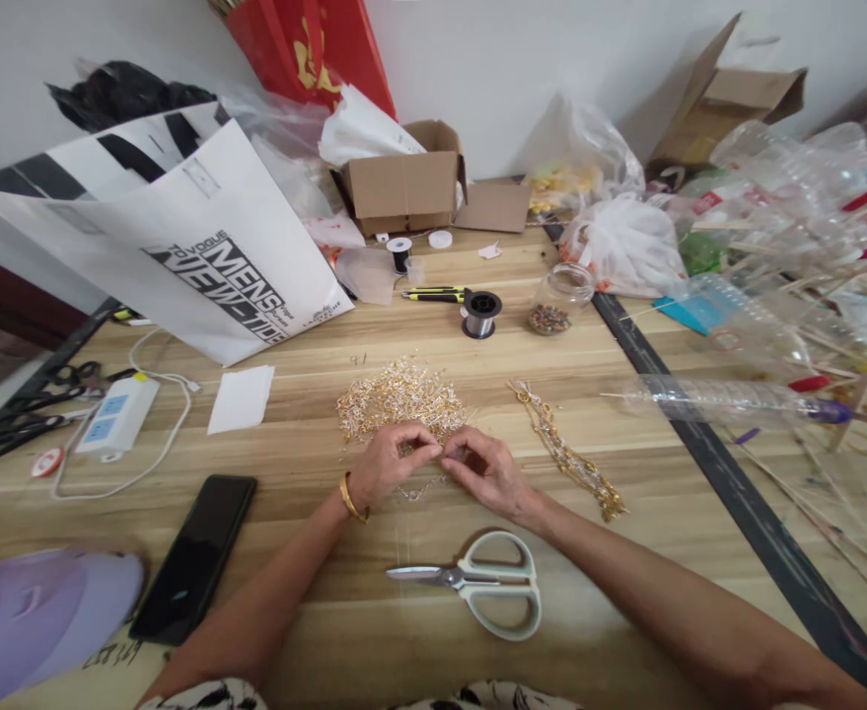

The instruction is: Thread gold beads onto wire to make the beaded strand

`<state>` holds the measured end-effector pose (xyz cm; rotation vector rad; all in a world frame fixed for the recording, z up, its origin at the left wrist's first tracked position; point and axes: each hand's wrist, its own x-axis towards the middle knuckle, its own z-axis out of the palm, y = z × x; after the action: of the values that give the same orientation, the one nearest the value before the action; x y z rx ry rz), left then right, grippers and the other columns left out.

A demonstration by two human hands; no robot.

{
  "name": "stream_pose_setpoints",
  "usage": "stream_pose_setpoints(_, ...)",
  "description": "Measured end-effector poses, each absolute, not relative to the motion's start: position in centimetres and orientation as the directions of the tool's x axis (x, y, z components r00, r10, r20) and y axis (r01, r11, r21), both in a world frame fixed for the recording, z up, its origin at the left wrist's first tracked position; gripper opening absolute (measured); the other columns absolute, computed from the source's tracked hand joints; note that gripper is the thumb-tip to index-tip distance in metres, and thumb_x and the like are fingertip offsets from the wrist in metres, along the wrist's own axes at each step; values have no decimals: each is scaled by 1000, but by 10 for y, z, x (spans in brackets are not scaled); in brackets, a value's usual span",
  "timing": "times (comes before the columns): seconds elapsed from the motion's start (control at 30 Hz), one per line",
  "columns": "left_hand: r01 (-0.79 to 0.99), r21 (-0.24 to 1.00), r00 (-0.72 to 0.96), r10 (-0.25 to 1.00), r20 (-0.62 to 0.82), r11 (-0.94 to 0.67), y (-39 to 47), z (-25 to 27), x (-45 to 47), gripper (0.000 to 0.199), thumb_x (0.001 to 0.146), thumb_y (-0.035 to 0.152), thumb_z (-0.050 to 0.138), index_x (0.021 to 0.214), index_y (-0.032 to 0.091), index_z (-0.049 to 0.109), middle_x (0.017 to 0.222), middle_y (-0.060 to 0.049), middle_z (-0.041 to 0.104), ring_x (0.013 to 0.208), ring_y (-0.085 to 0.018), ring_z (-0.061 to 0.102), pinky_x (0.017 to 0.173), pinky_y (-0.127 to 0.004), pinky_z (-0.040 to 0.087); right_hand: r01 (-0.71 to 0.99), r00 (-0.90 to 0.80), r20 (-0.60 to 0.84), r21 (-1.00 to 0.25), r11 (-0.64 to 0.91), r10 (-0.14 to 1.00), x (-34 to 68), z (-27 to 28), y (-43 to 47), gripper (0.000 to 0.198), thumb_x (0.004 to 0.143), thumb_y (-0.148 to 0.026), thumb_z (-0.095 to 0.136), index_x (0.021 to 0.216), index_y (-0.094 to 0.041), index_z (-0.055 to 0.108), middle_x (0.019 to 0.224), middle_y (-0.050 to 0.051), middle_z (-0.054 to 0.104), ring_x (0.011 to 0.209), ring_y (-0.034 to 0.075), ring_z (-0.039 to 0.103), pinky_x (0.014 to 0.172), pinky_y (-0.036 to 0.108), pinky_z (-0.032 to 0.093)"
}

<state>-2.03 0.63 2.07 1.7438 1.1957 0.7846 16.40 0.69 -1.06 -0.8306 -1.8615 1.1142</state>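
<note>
My left hand (397, 461), with a gold bracelet (353, 498) at the wrist, pinches thumb and fingers together in the middle of the table. Facing it, my right hand (488, 473) is also closed in a pinch. The fingertips of both hands nearly touch, and what they hold is too small to make out. Just below them shows a thin chain (419, 490); whether it runs into the fingers is unclear. Behind the hands lies a heap of small gold and silver pieces (396, 394). Light-handled scissors (477, 580) lie nearer me, blades pointing left. Several gold chains (566, 449) lie to the right.
A black phone (196, 557) and a white power strip (117, 414) lie at left. Beyond the heap are a wire spool (481, 314), pliers (433, 294) and a bead jar (560, 299). Plastic bottles (729, 399) crowd the right side; a white paper bag (203, 247) stands back left.
</note>
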Motion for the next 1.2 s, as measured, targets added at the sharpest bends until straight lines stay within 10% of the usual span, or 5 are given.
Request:
stream_pose_setpoints(0.53,192,978,376,926,3,-81,7,26,-24,21,79,30,62,67,12,61,66,-3,60,65,-12,53,65,-24,41,113,-501,279,-917,382,819,168,-9,11,36,89,-33,46,57,-19,36,62,0,47,59,13,43,56,26,35)
stream_pose_setpoints(1.2,433,865,378,922,81,-253,5,22,-21,18,79,24,60,66,12,61,66,-2,61,65,-12,54,65,-23,42,130,-451,424,-839,528,785,165,-14,7,6,86,-20,55,82,-18,59,74,3,58,66,14,53,58,26,42)
